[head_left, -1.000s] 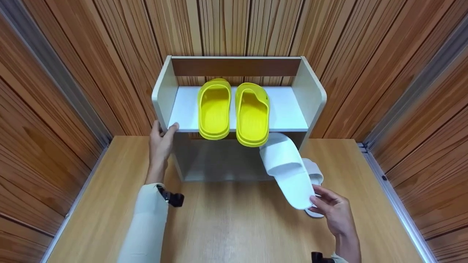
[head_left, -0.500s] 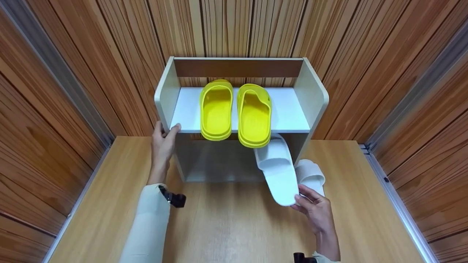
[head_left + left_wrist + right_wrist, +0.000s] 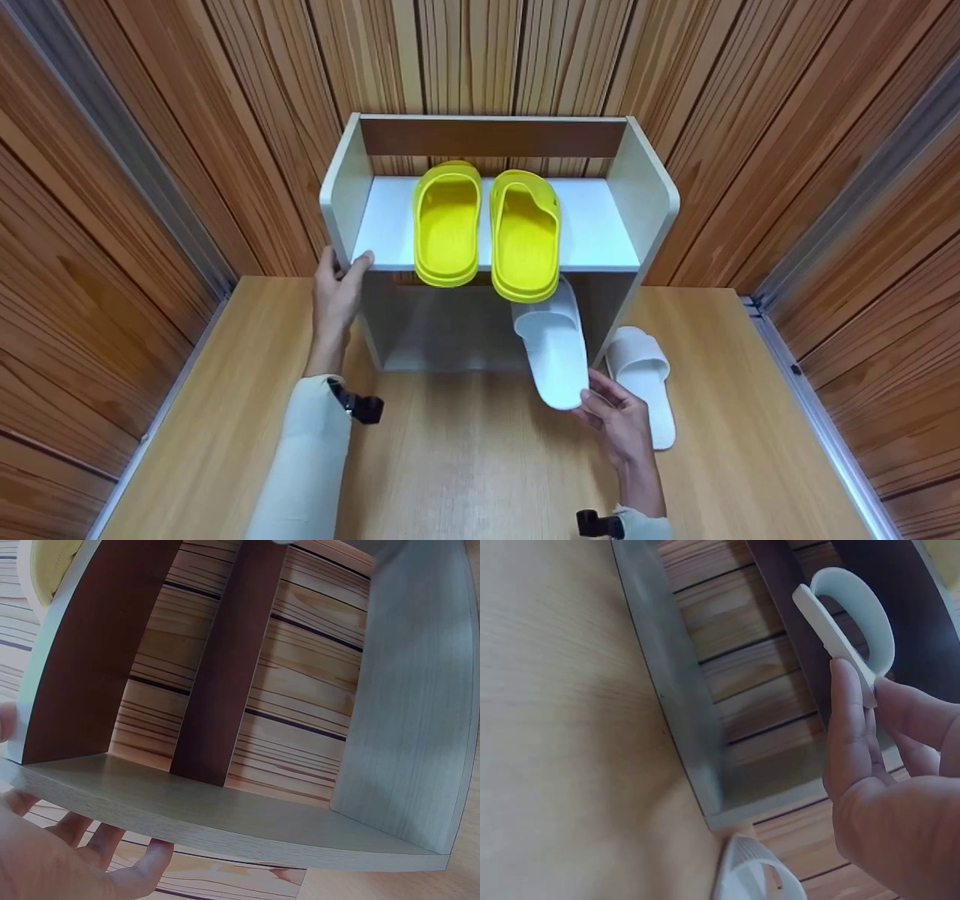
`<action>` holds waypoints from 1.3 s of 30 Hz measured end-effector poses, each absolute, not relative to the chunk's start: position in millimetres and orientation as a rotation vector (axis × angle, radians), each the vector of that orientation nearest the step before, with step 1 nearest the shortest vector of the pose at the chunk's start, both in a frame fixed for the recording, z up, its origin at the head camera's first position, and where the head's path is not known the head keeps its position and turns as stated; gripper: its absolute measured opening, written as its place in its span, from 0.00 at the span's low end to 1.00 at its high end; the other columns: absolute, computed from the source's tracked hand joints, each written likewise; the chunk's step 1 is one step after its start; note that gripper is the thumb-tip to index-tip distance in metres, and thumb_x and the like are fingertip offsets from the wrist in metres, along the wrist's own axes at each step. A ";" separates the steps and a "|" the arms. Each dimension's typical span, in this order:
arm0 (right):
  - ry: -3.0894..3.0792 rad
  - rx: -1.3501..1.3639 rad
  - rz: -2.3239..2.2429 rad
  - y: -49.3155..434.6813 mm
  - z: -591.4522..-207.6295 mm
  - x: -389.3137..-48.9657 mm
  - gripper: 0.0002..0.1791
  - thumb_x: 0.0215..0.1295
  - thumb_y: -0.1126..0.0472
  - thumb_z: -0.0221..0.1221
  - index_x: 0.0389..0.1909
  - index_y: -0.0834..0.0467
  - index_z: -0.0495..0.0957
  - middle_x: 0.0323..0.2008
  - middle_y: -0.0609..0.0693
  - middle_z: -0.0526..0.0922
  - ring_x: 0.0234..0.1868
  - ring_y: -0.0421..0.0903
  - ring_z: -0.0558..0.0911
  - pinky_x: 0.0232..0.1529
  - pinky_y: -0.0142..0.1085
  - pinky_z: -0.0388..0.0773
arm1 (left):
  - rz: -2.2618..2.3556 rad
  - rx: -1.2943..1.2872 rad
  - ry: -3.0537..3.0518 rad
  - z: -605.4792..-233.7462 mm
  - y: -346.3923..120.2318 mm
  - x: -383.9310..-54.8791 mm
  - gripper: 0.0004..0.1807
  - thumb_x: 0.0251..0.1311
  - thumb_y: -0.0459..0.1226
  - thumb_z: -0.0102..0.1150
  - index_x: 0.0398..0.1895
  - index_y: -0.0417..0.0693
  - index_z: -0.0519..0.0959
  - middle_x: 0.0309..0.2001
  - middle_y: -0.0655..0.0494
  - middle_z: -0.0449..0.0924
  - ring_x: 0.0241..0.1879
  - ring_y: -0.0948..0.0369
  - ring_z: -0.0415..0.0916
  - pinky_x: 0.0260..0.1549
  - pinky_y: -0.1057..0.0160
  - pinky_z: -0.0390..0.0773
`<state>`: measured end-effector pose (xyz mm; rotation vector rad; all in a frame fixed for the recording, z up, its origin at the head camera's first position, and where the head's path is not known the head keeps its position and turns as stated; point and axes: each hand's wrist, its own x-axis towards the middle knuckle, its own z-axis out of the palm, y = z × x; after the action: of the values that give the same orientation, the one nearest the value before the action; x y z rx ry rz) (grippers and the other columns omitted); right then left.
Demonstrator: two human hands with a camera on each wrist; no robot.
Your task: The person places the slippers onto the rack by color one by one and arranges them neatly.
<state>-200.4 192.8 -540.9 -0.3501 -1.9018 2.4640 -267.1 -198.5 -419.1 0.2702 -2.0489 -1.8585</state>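
Observation:
My right hand [image 3: 619, 427] pinches a white slide slipper [image 3: 556, 367] at its heel. In the head view its toe end reaches into the lower level of the white shoe rack [image 3: 652, 187], partly hidden beneath a yellow clog. The right wrist view shows the thumb on one face of the slipper [image 3: 832, 631] and fingers on the other, with the slipper raised above the lower board. My left hand [image 3: 335, 304] grips the rack's left side, thumb at the upper shelf's front edge and fingers [image 3: 142, 866] along the outside of the panel.
Two yellow clogs [image 3: 446, 232] stand side by side on the upper shelf, heels overhanging its front edge. The matching white slipper [image 3: 651, 394] lies on the wooden floor [image 3: 450, 465] right of the rack. Wood-panelled walls [image 3: 135, 187] enclose the space.
My right hand has carried the slipper leftward and slightly forward into the rack's lower opening, straightening its angle. The slipper on the floor now shows more. My left hand keeps its grip.

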 end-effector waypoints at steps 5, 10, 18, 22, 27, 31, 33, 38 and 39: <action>-1.907 -0.363 2.482 185.3 -547.8 -208.5 0.25 0.67 0.75 0.60 0.65 0.72 0.72 0.49 0.58 0.81 0.39 0.49 0.86 0.41 0.39 0.84 | -1.873 0.265 -2.035 -420.1 -196.9 -267.5 0.31 0.70 0.46 0.58 0.71 0.43 0.65 0.68 0.40 0.67 0.67 0.45 0.65 0.64 0.40 0.62; -1.909 -0.359 2.498 175.4 -555.1 -218.1 0.26 0.67 0.76 0.59 0.66 0.73 0.70 0.52 0.62 0.79 0.41 0.49 0.86 0.42 0.40 0.84 | -1.869 0.268 -2.032 -419.5 -197.5 -267.9 0.31 0.70 0.46 0.58 0.71 0.43 0.66 0.67 0.40 0.68 0.66 0.45 0.65 0.64 0.40 0.62; -1.940 -0.391 2.478 161.8 -567.3 -228.5 0.25 0.70 0.74 0.58 0.67 0.69 0.71 0.57 0.67 0.76 0.45 0.50 0.86 0.45 0.40 0.84 | -1.862 0.296 -2.044 -418.0 -197.8 -269.5 0.32 0.69 0.46 0.58 0.72 0.44 0.65 0.69 0.40 0.67 0.67 0.46 0.65 0.66 0.41 0.61; -1.904 -0.383 2.492 156.0 -574.4 -233.6 0.24 0.70 0.74 0.57 0.66 0.71 0.71 0.57 0.67 0.77 0.45 0.50 0.86 0.45 0.41 0.84 | -1.849 0.330 -2.062 -417.9 -197.7 -270.2 0.33 0.69 0.46 0.57 0.73 0.45 0.64 0.70 0.41 0.66 0.68 0.46 0.65 0.67 0.43 0.61; -1.869 -0.394 2.521 152.0 -583.9 -240.0 0.25 0.70 0.75 0.56 0.67 0.72 0.69 0.58 0.68 0.77 0.46 0.50 0.86 0.45 0.41 0.84 | -1.842 0.355 -2.079 -417.4 -196.7 -270.2 0.33 0.69 0.47 0.57 0.74 0.47 0.64 0.71 0.42 0.65 0.68 0.47 0.64 0.66 0.42 0.61; -1.884 -0.417 2.513 149.7 -590.5 -244.4 0.24 0.71 0.75 0.56 0.67 0.71 0.69 0.60 0.70 0.76 0.47 0.51 0.86 0.46 0.41 0.83 | -1.836 0.347 -2.074 -417.1 -197.1 -270.0 0.33 0.69 0.47 0.57 0.74 0.47 0.64 0.71 0.42 0.66 0.68 0.46 0.64 0.66 0.42 0.61; -1.893 -0.440 2.515 148.1 -592.3 -246.3 0.24 0.71 0.74 0.56 0.67 0.70 0.70 0.61 0.69 0.75 0.48 0.51 0.86 0.46 0.41 0.83 | -1.835 0.332 -2.064 -417.3 -197.9 -269.7 0.33 0.69 0.46 0.58 0.74 0.46 0.64 0.70 0.41 0.66 0.68 0.46 0.65 0.66 0.41 0.61; -1.912 -0.471 2.540 146.1 -594.3 -249.8 0.25 0.73 0.72 0.56 0.68 0.70 0.68 0.63 0.70 0.72 0.51 0.55 0.85 0.48 0.41 0.82 | -1.847 0.333 -2.067 -417.5 -198.2 -269.5 0.33 0.70 0.47 0.57 0.74 0.47 0.64 0.71 0.42 0.65 0.68 0.46 0.64 0.66 0.41 0.61; -1.917 -0.473 2.543 146.0 -594.9 -250.4 0.25 0.73 0.72 0.56 0.69 0.70 0.68 0.64 0.71 0.72 0.52 0.56 0.85 0.49 0.42 0.82 | -1.850 0.340 -2.072 -417.6 -198.0 -269.7 0.34 0.70 0.48 0.57 0.75 0.47 0.63 0.71 0.42 0.65 0.68 0.46 0.64 0.66 0.41 0.61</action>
<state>-250.4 146.0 -594.9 -0.4728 -1.9166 2.5430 -269.7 -198.0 -417.6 0.3402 -2.0716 -1.8501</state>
